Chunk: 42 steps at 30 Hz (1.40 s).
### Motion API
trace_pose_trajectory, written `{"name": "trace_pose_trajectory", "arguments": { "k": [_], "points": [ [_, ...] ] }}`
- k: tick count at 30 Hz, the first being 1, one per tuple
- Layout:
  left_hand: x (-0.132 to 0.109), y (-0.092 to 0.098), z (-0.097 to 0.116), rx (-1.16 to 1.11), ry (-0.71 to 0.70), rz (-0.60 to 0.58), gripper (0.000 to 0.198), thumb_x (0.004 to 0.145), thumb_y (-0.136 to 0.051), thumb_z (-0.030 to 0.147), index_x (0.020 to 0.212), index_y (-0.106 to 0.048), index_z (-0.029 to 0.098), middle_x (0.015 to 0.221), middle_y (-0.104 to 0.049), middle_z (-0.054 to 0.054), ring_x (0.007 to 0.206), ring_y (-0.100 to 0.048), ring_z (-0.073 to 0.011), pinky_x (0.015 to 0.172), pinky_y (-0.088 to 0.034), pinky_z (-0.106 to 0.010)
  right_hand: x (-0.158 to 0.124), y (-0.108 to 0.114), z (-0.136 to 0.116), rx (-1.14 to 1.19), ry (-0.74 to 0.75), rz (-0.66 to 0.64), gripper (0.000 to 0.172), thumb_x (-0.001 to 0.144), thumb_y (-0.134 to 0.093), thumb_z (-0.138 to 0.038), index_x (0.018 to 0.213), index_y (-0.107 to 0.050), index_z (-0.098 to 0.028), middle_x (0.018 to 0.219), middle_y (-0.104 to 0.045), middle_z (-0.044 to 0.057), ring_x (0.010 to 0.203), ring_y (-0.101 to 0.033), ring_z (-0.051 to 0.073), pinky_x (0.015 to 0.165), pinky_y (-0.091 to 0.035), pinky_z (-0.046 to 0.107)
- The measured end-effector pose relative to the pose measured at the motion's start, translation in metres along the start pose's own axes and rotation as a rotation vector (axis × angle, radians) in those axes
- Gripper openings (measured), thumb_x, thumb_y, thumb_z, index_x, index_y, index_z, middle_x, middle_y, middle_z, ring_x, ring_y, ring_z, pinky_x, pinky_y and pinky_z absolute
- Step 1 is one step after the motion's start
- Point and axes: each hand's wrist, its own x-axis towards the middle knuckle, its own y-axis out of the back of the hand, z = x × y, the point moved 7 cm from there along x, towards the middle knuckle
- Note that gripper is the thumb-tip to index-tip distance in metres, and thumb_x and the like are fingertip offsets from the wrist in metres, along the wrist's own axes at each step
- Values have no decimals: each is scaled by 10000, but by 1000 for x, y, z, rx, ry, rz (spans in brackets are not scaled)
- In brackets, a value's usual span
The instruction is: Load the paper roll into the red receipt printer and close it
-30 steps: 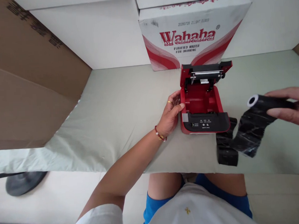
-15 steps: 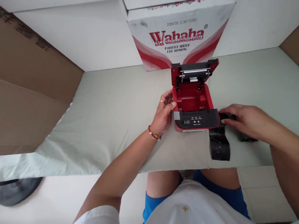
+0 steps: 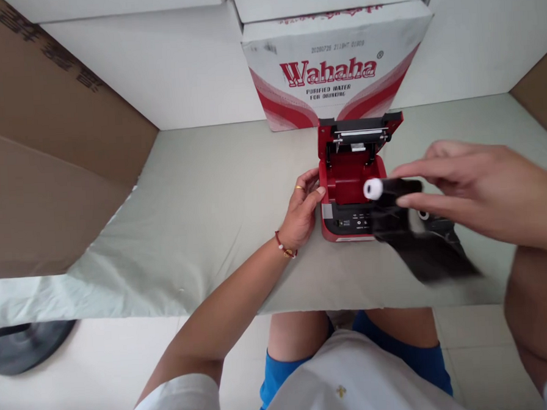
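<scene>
A small red printer (image 3: 346, 183) stands on the table with its lid tipped up and its inner bay bare. My left hand (image 3: 304, 212) rests against the printer's left side, fingers curled on its edge. My right hand (image 3: 479, 191) pinches a black ribbon roll (image 3: 392, 189) with a white core, held in the air just over the printer's front right corner. A loose strip of black film (image 3: 434, 254) trails down from the roll to the table.
A white and red "Wahaha" water carton (image 3: 334, 64) stands right behind the printer, with white boxes around it. A large brown cardboard box (image 3: 45, 143) fills the left side. A pale cloth covers the table (image 3: 211, 233). A black round base (image 3: 31, 346) lies on the floor.
My right hand went down to the table beside the printer, then rose again with the black roll and carried it left over the printer. My left hand stayed on the printer.
</scene>
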Motion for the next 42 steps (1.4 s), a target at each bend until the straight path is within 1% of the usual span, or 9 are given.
{"name": "trace_pose_trajectory", "arguments": {
  "k": [3, 7, 14, 20, 29, 32, 36, 39, 42],
  "points": [
    [-2, 0, 1, 31, -8, 3, 605, 878, -900, 619, 1341, -671, 304, 1570, -670, -67, 1572, -554, -296, 1344, -426, -493, 38, -29, -33, -80, -104, -65, 446, 998, -647, -375, 1411, -806, -319, 1064, -833, 78, 907, -749, 304, 826, -527, 416],
    [-3, -2, 2, 57, -8, -16, 577, 928, -847, 609, 1367, -642, 296, 1596, -654, -82, 1598, -535, -297, 1351, -412, -510, 57, -50, -47, -214, -235, -139, 438, 1029, -608, -347, 1429, -778, -300, 1109, -843, 110, 962, -762, 345, 771, -497, 412],
    [-3, -1, 1, 71, -10, -16, 607, 921, -848, 628, 1374, -636, 284, 1618, -636, -102, 1629, -508, -312, 1362, -396, -513, 78, -55, -48, -288, -270, -194, 429, 979, -609, -255, 1366, -795, -269, 1136, -837, 170, 958, -770, 386, 686, -486, 421],
    [-3, -1, -1, 68, -5, -36, 597, 941, -831, 615, 1396, -629, 285, 1627, -632, -107, 1619, -523, -313, 1363, -390, -525, 93, -69, -53, -319, -241, -220, 307, 955, -639, -219, 1186, -841, -233, 1074, -853, 183, 946, -795, 369, 670, -514, 403],
    [-3, -2, -1, 77, -1, -44, 589, 943, -831, 630, 1385, -630, 296, 1609, -633, -98, 1607, -520, -311, 1372, -378, -528, 96, -73, -53, -337, -186, -261, 431, 970, -627, -245, 1372, -775, -200, 1194, -847, 208, 1009, -800, 393, 701, -531, 418],
    [-9, 1, 9, 210, -78, 29, 564, 985, -767, 661, 1385, -635, 286, 1553, -634, -111, 1547, -552, -318, 1347, -404, -540, 90, -66, -52, -272, -151, -245, 461, 1011, -570, -248, 1435, -751, -230, 1153, -854, 163, 958, -796, 351, 718, -526, 400],
    [-37, -6, 50, 641, -491, 115, 451, 1076, -630, 611, 1396, -676, 297, 1477, -625, -120, 1487, -564, -332, 1331, -413, -569, 62, -44, -41, 80, -128, -116, 348, 1070, -517, -289, 1217, -831, -278, 927, -831, 47, 817, -755, 248, 745, -532, 353],
    [-60, -29, 65, 860, -739, -49, 453, 1060, -626, 577, 1432, -712, 335, 1427, -686, -97, 1497, -567, -366, 1367, -346, -617, 35, -18, -18, 306, -209, 170, 263, 1049, -610, -360, 967, -838, -256, 736, -748, 12, 629, -622, 185, 634, -461, 328],
    [-70, -48, 56, 956, -751, -266, 450, 1003, -711, 560, 1421, -753, 399, 1362, -769, -45, 1442, -626, -356, 1397, -290, -595, 19, -4, 7, 371, -298, 449, 220, 1014, -696, -363, 1005, -869, -226, 749, -759, 31, 574, -522, 144, 591, -418, 327]
  ]
}}
